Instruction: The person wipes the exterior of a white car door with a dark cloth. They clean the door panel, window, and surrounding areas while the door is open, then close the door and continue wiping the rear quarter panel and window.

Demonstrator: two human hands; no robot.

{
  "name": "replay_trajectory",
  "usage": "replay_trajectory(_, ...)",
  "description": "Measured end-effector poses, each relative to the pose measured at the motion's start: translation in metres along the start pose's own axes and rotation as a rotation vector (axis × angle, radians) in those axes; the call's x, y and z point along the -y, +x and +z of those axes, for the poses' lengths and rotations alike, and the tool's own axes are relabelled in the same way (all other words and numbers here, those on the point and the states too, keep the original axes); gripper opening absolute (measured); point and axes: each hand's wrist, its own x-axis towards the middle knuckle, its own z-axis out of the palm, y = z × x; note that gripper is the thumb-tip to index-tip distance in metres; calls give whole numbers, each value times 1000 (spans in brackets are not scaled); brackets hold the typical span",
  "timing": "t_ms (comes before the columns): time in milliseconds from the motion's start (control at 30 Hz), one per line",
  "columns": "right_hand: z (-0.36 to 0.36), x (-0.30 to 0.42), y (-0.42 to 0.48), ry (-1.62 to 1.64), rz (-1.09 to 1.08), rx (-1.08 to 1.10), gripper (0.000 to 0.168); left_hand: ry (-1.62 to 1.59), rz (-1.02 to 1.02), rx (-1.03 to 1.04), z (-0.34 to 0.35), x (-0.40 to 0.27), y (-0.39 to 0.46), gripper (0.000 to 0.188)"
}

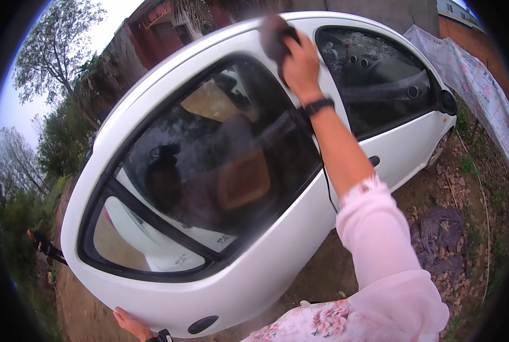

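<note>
A white car [254, 295] fills the view, its side facing me. My right hand [303, 64] is raised to the pillar between the two side windows, near the roof edge. It grips a dark brown cloth [275, 37], blurred, against the white paint. A black band [318, 107] circles that wrist, and a thin black cord [329, 190] hangs below it. Low on the left, my left hand [132, 325] rests at the lower rear edge of the car body, holding nothing that I can see. The rear side window [220, 158] shows reflections and a tan seat inside.
The front window [378, 81] is spotted or smeared; a side mirror [447, 102] sticks out ahead. Black oval door handles [203, 325] dot the side. Crumpled dark fabric [438, 239] lies among leaves at right. Printed plastic sheeting [468, 72] stands beyond. A dark object [44, 246] shows behind the car, unclear.
</note>
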Motion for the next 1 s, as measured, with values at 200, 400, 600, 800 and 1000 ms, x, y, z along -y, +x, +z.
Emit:
replay_trajectory(200,77,34,46,-158,72,811,40,38,-32,-19,5,-15,-9,50)
replay_trajectory(400,100,-59,-3,-165,59,786,35,156,15,-77,1,-14,-3,54)
replay_trajectory(600,-29,-149,-164,-58,321,820,32,140,-32,-122,6,-16,-4,53)
replay_trajectory(800,-145,-40,-309,-355,556,799,30,58,-34,-103,11,-19,-2,51)
replay_trajectory(1000,-145,18,-325,-379,590,719,19,145,9,-69,2,-19,-9,46)
